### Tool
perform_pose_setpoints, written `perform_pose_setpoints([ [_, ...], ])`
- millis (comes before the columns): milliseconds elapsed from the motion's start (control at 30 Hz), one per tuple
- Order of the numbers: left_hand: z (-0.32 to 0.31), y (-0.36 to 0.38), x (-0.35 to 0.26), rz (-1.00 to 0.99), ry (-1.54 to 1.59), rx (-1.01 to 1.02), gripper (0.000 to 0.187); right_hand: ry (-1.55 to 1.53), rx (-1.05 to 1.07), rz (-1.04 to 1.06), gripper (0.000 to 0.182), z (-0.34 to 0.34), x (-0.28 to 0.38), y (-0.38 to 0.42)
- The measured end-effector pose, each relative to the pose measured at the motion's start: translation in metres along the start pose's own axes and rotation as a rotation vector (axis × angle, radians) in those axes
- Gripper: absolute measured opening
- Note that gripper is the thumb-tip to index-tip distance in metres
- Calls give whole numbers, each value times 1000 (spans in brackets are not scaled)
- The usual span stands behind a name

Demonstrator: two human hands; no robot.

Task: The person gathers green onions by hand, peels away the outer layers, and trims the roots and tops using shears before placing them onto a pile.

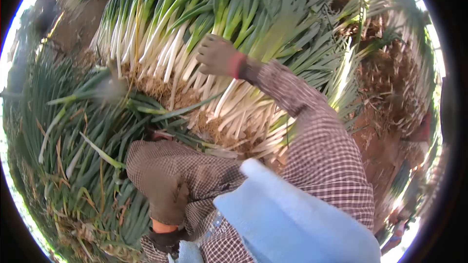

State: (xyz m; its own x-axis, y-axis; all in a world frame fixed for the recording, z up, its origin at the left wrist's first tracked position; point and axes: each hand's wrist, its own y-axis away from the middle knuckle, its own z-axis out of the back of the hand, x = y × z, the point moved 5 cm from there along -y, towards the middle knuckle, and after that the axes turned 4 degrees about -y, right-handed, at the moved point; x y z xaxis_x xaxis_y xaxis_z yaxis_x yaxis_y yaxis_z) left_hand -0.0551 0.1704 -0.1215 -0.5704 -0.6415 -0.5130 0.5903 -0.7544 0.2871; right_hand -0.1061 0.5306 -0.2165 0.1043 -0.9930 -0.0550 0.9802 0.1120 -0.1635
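Observation:
My right hand [218,56], in a brown glove with a red cuff, is over a wide row of long green onions [168,51]. Its fingers are curled, and whatever lies beneath them is hidden by the back of the glove. The onions lie side by side, white stems and brown roots towards me, green leaves pointing away. On my bent knee [151,160], in checked cloth, rests my left hand [168,197], gloved in brown with an orange cuff. It lies flat and somewhat blurred, with nothing seen in it.
A heap of green leaves [92,156] spreads to the left of my knee. Bare brown soil [375,151] lies to the right, with more onions and roots [390,83] beyond. A light blue cloth [297,214] hangs across the bottom of the view.

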Motion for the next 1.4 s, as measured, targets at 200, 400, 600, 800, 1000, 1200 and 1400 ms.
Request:
perform_pose_setpoints([
  [200,-2,3,-3,78,0,-17,22,-36,296,-110,39,-74,-45,-4],
  [400,-2,1,4,129,68,53,20,-106,293,-272,40,-52,-41,71],
  [600,-13,-9,0,17,-6,40,18,-26,399,-336,50,-47,-49,58],
  [800,-22,-29,-12,-64,-69,89,19,-73,251,-236,39,-59,-54,63],
  [1000,-7,-26,-9,128,60,50,18,-227,333,-228,44,-71,-52,154],
  [1200,-14,-22,-8,0,-50,168,21,-314,266,-333,39,-88,-49,246],
  [1400,-32,-19,0,-69,-105,103,19,-201,576,-410,36,-138,-41,322],
])
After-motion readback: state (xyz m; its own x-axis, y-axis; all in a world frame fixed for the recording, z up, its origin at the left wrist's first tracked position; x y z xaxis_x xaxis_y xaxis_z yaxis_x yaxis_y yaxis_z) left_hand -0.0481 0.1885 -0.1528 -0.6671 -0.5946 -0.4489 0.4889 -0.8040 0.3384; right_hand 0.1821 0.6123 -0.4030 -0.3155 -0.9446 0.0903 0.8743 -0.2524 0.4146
